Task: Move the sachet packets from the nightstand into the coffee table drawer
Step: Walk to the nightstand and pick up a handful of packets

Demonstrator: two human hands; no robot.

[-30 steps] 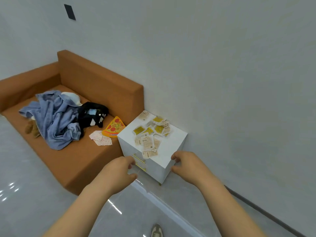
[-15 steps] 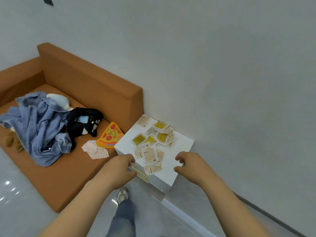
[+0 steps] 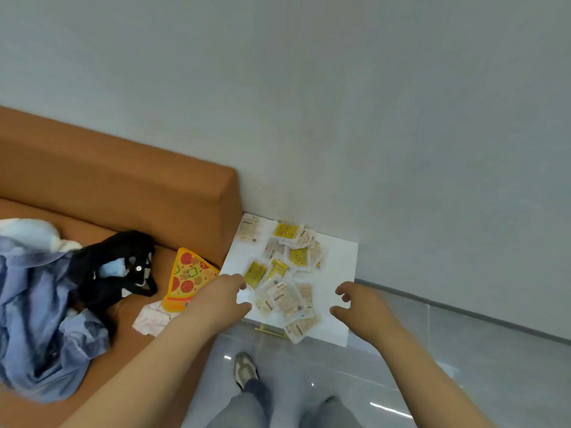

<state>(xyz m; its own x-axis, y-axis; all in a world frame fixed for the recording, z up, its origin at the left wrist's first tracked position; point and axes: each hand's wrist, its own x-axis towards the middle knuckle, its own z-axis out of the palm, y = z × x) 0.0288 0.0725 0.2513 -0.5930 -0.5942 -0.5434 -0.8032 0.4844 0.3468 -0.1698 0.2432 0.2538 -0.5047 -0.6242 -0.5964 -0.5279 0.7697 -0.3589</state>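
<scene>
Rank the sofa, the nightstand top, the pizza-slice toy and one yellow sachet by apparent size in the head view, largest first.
1. sofa, largest even though the frame cuts it off
2. nightstand top
3. pizza-slice toy
4. yellow sachet
The last three lie about equally near, so their order looks safe.

You're looking at sachet packets (image 3: 285, 299) lying on the nightstand (image 3: 338, 264) at twelve o'clock; the sofa (image 3: 123, 180) is sitting at nine o'clock.

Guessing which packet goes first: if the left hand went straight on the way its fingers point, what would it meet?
The left hand would likely meet the yellow sachet at the pile's left edge first; its height above the nightstand is unclear.
</scene>
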